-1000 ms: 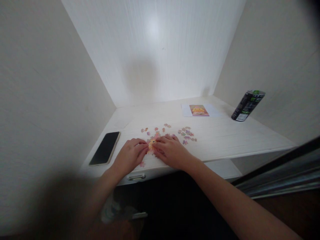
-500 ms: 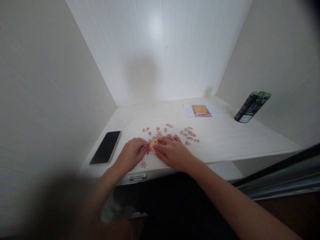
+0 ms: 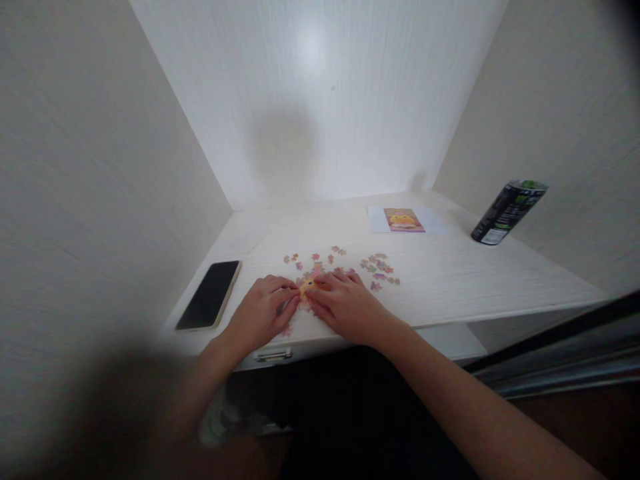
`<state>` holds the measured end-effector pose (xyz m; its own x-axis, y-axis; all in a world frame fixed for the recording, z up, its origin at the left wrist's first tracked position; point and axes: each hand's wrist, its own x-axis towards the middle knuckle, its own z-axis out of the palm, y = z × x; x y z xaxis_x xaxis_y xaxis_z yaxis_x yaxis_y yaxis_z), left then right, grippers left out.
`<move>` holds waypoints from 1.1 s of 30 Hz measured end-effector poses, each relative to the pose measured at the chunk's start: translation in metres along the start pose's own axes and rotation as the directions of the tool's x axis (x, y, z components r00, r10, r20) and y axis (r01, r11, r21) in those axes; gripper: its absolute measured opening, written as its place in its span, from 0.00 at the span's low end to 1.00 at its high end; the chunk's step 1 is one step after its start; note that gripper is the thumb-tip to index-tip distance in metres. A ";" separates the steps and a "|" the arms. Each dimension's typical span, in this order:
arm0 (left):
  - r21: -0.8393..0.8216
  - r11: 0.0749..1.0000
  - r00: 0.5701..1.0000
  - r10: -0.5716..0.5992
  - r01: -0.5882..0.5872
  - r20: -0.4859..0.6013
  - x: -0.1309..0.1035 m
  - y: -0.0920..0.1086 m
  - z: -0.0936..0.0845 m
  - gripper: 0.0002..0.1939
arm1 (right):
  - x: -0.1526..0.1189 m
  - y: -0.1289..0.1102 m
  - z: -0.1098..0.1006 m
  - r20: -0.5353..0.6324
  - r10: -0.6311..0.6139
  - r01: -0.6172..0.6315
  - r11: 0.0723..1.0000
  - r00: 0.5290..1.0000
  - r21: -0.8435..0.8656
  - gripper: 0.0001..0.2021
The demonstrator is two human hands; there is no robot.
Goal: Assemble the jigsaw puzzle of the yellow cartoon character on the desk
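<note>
A partly joined jigsaw puzzle (image 3: 307, 287), yellow and pink with a dark eye spot, lies flat on the white desk between my two hands. My left hand (image 3: 265, 307) has its fingertips and thumb drawn together at the puzzle's left edge; whether a single piece is pinched there is hidden. From the right, my right hand (image 3: 347, 300) grips the puzzle with bent fingers across its top and the thumb lower down, covering much of that side. Loose puzzle pieces (image 3: 379, 268) are scattered behind and to the right. One pink piece (image 3: 287, 331) shows partly beneath my left hand.
A phone (image 3: 210, 295) with a dark screen lies left of my left hand. At the back right, a picture card (image 3: 404, 220) of a yellow figure rests on white paper. A black can (image 3: 507, 212) stands further right. Panels enclose the desk (image 3: 450, 280) at the back and sides.
My left hand has shifted slightly, its fingers closer over the puzzle's left edge, and it now covers part of the loose pink piece in front. My right hand has barely moved.
</note>
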<state>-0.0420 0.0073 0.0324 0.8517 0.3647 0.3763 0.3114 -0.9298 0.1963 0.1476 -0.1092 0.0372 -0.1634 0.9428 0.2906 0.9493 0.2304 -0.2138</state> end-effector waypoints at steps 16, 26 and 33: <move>0.035 0.999 0.996 0.005 -0.008 0.088 -0.002 0.000 -0.010 0.13 | 0.004 -0.002 -0.002 0.038 0.004 -0.003 1.000 0.999 -0.029 0.16; 0.001 0.998 0.997 -0.058 0.058 0.046 -0.004 -0.008 -0.004 0.15 | 0.007 -0.001 -0.002 0.027 0.012 -0.012 1.000 1.000 0.018 0.16; 0.146 0.989 0.997 -0.044 0.035 0.057 -0.004 0.000 -0.006 0.14 | 0.008 -0.001 -0.002 0.034 0.002 -0.002 1.000 0.999 -0.001 0.14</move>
<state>-0.0477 0.0064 0.0361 0.8600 0.4016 0.3150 0.3992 -0.9138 0.0751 0.1456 -0.1025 0.0419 -0.1703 0.9509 0.2586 0.9499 0.2282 -0.2135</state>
